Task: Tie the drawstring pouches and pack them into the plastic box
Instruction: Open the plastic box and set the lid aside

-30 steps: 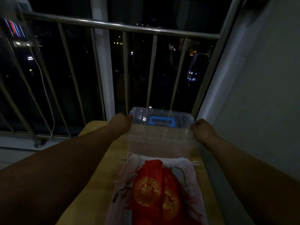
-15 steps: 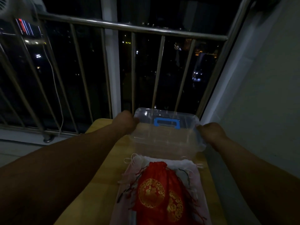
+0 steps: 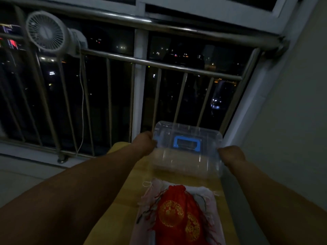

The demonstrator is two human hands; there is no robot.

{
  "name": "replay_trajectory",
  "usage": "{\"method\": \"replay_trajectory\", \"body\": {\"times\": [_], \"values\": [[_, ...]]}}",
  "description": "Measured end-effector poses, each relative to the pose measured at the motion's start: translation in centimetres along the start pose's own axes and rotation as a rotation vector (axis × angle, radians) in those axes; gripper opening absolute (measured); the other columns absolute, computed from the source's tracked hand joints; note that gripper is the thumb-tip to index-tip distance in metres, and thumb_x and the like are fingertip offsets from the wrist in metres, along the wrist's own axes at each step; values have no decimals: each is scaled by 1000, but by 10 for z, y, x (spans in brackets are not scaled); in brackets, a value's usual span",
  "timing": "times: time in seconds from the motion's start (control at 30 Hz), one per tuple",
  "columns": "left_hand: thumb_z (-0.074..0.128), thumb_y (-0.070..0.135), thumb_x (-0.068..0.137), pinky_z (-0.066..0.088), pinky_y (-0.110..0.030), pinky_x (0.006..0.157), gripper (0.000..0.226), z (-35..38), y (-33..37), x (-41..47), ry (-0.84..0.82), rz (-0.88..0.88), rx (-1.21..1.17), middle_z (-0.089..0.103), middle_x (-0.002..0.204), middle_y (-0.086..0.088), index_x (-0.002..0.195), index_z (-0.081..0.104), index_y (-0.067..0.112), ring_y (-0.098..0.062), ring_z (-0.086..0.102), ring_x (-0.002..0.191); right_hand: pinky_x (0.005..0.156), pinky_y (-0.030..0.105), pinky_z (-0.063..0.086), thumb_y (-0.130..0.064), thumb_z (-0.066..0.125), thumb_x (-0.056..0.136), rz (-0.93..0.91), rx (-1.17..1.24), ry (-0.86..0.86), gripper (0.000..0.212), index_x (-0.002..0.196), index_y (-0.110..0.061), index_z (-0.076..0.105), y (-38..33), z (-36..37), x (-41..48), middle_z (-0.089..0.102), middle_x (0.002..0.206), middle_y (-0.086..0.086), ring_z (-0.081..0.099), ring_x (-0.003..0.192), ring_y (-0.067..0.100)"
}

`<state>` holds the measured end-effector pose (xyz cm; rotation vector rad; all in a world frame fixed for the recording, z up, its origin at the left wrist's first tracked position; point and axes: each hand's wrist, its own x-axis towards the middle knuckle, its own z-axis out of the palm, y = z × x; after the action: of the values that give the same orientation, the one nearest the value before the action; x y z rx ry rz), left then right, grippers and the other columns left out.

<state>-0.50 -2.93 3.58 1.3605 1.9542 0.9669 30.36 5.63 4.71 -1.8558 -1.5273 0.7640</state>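
A clear plastic box [image 3: 185, 161] with a blue handle [image 3: 187, 143] on its lid stands at the far end of a narrow wooden table [image 3: 123, 195]. My left hand [image 3: 144, 143] grips the box's left edge and my right hand [image 3: 231, 154] grips its right edge. Closer to me, a red drawstring pouch [image 3: 178, 214] with gold round motifs lies on top of a white pouch [image 3: 208, 197] with a dark floral print. The white pouch's cord [image 3: 147, 184] trails loose at its top left corner.
A metal railing [image 3: 159, 65] with vertical bars runs just behind the table, dark night outside. A small white fan [image 3: 46, 31] hangs on the railing at upper left with a cord dangling. A pale wall [image 3: 292, 121] closes the right side.
Both hands keep hold of the box's sides. The lid looks slightly raised at its near edge, and my view has tilted upward so more railing and the fan show.
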Motion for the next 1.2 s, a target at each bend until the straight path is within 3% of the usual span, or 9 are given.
{"method": "replay_trajectory", "body": {"times": [0.3,0.43,0.53,0.63,0.73,0.87,0.93,1.03,1.2], "values": [[55,22,104,56,-37,75,11,-12,-11,-7,92,5,-207,69,109,-14,109,65,20,-23,64,86,80,45,59,-31,69,94,-34,89,-37,31,84,-2,73,-11,-1,-11,72,87,19,68,77,30],[32,63,105,54,-35,67,59,-50,-9,-26,117,-214,-750,68,94,-13,114,65,15,-26,66,83,81,35,53,-30,70,97,-249,205,-60,9,100,-22,73,-52,10,-31,68,93,-4,63,83,14],[29,80,95,59,-36,71,76,-83,-45,-35,34,-380,-948,71,104,-16,110,64,14,-34,71,98,79,36,57,-23,65,99,-341,225,-152,20,118,-20,71,-78,42,-41,72,107,2,68,93,20],[51,34,94,55,-22,53,24,-105,-92,-56,-58,-456,-1075,61,84,-8,98,56,11,-19,59,74,75,39,55,-16,58,101,-361,250,-295,28,126,-25,68,-100,77,-53,72,110,9,69,92,26],[41,11,99,45,-19,36,17,-98,-128,-80,88,-481,-1271,55,61,-10,92,54,1,-14,53,48,96,46,56,-12,54,101,-321,251,-371,41,138,-26,61,-106,109,-58,68,123,6,65,106,25],[40,2,100,43,-24,41,16,-66,-153,-88,334,-344,-1172,47,68,-11,96,56,3,-19,46,47,83,34,51,-17,47,104,-410,-140,-276,32,129,-23,66,-80,124,-56,66,123,5,65,102,28],[44,-3,100,59,-36,57,16,-46,-153,-85,406,-362,-1101,55,77,-14,110,53,6,-23,54,57,93,35,48,-17,47,104,-441,-367,-248,36,137,-16,60,-59,123,-48,62,135,9,60,118,34],[48,-11,97,59,-47,80,35,-15,-147,-80,470,-414,-976,60,84,-18,125,44,11,-29,60,67,107,43,46,-24,49,103,-435,-591,-237,45,148,-21,49,-34,123,-38,53,148,14,52,130,36],[57,8,101,58,-50,74,29,32,-161,-65,409,-435,-738,67,78,-18,126,43,15,-32,65,67,103,45,45,-29,48,103,-486,-718,-154,41,144,-29,51,-22,126,-33,54,140,12,50,126,34]]}}
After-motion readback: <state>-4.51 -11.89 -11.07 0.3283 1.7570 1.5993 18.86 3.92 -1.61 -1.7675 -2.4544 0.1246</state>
